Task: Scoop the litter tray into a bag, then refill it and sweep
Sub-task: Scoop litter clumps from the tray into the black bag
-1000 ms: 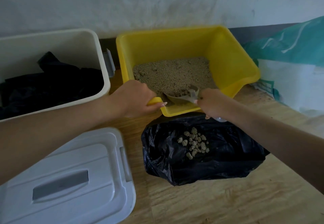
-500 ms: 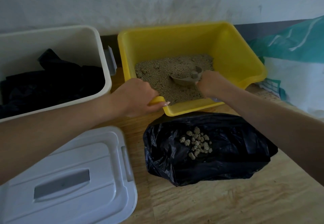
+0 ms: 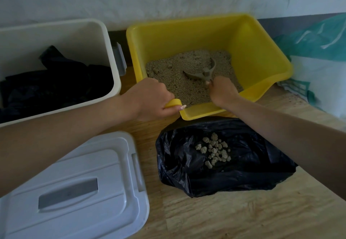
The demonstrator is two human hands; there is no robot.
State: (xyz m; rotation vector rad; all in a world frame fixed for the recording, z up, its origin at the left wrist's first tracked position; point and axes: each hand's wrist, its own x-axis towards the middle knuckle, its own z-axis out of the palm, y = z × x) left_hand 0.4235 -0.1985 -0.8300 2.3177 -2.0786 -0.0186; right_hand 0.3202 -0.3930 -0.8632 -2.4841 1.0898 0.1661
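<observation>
The right grip (image 3: 222,90), fingers curled round the handle of the grey plastic scoop (image 3: 202,73), had pushed it back from the near rim into the grainy beige litter (image 3: 176,81), likely for another pass. The left grip (image 3: 151,98) clamped the glossy yellow plastic tray (image 3: 271,57) by its near corner. On the crinkled black bag (image 3: 187,173) just in front lay pale lumpy clumps (image 3: 215,148).

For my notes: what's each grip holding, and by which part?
Left grip: the yellow tray, by its near corner. Right grip: the scoop, by its handle.
</observation>
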